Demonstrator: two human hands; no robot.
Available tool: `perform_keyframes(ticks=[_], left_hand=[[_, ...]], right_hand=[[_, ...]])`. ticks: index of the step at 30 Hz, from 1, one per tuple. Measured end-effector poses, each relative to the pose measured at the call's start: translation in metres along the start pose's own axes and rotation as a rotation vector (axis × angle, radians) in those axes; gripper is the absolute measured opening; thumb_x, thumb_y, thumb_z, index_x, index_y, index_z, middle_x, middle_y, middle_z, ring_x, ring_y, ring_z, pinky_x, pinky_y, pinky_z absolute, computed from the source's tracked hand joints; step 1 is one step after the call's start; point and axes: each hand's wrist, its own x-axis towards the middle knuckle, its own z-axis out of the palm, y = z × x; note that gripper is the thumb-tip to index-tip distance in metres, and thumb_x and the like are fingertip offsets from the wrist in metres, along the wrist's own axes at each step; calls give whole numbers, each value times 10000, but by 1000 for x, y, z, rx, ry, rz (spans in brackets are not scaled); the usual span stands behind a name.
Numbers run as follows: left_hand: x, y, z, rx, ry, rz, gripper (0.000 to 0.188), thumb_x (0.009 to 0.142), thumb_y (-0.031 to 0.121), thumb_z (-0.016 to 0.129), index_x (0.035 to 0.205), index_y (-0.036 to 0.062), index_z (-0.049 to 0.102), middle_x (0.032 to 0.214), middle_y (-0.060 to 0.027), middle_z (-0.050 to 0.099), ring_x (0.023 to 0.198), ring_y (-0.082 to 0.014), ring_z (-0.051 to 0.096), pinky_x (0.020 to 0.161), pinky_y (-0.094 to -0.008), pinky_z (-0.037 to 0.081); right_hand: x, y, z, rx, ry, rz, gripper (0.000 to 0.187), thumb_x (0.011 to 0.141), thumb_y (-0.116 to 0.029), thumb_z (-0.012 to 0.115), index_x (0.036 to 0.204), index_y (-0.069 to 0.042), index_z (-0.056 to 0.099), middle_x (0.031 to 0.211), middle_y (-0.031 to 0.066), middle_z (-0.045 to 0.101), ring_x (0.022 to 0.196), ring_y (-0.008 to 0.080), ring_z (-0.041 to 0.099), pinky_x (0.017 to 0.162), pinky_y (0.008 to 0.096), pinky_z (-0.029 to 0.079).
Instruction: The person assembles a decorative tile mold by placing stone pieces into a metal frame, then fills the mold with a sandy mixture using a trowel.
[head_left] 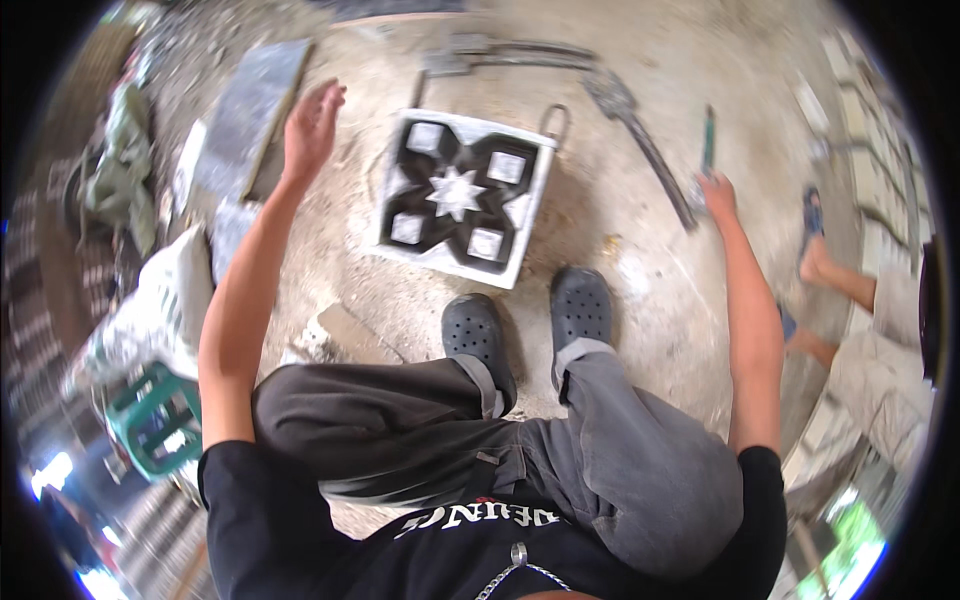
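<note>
My left hand (314, 128) is raised to the left of a square, pale-edged patterned block or mould (521, 262), fingers apart and nothing in them. Dark hollows around a white eight-pointed star and several pale squares fill its face; a wire loop (558, 122) stands at its far right corner. Out to the right, my right hand (717, 194) is closed on a slim tool with a green handle (709, 140) pointing away from me; blur hides its exact kind. Left of that hand lies a dark metal bar (655, 155) with a flat plate.
Another dark bar (530, 52) lies beyond the block. A grey board (252, 120), a white sack (175, 300) and a green plastic stool (155, 420) stand at left. Another person's sandalled foot (812, 230) is at right, near stacked pale blocks (880, 185). My clogs (581, 310) are before the block.
</note>
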Motion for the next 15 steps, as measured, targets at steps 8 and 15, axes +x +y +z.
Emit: perform_keyframes(ticks=[8,15], left_hand=[[-19,-7,-176,-149,685,-333,369,1019,359,520,902,36,655,800,-57,678,663,-121,609,612,-276,473],[-103,-9,-107,-154,409,-418,403,1043,315,426,890,5,634,723,-63,627,649,-151,586,615,-302,476]], right_hand=[[-43,-53,0,-225,-18,-309,402,887,-324,644,1149,-19,673,1116,232,647,1098,379,593,982,429,466],[-81,-124,-31,-411,-419,-497,442,886,-344,653,1159,4,656,1206,234,627,1170,375,570,1025,443,440]])
